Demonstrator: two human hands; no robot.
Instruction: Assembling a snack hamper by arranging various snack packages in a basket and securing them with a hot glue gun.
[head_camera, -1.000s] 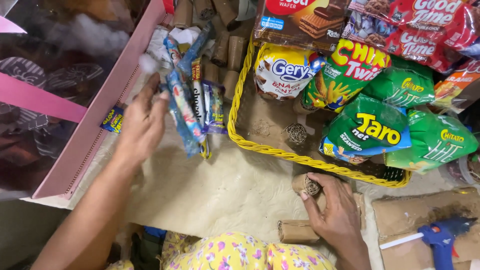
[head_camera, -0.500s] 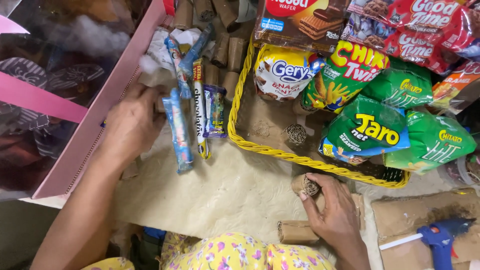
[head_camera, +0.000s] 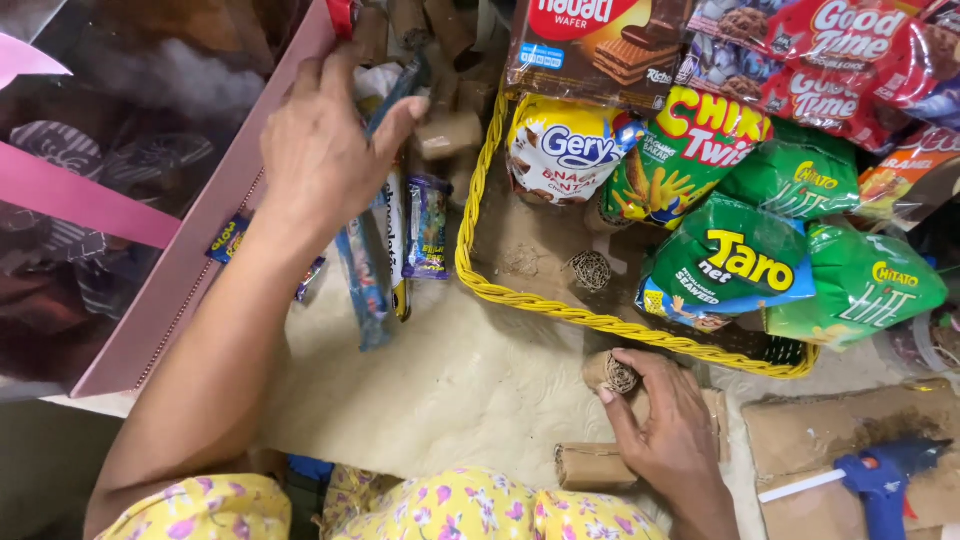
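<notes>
Since the earlier frame the left hand (head_camera: 325, 150) has climbed away from the lower ends of the long snack packets (head_camera: 385, 250) and now sits higher up beside the pink box (head_camera: 190, 270). Its fingers curl around the top of a slim blue packet (head_camera: 400, 90), thumb pressing close to a small cardboard roll (head_camera: 447, 133); the back of the hand faces up, and the forearm runs down and left toward a floral sleeve. The right hand (head_camera: 665, 425) rests low on the cream cloth (head_camera: 450, 380), fingertips pinched on a twine-wrapped roll (head_camera: 610, 372) just outside the yellow basket (head_camera: 560, 310) of snack bags. A blue glue gun (head_camera: 880, 480) lies to its right.
</notes>
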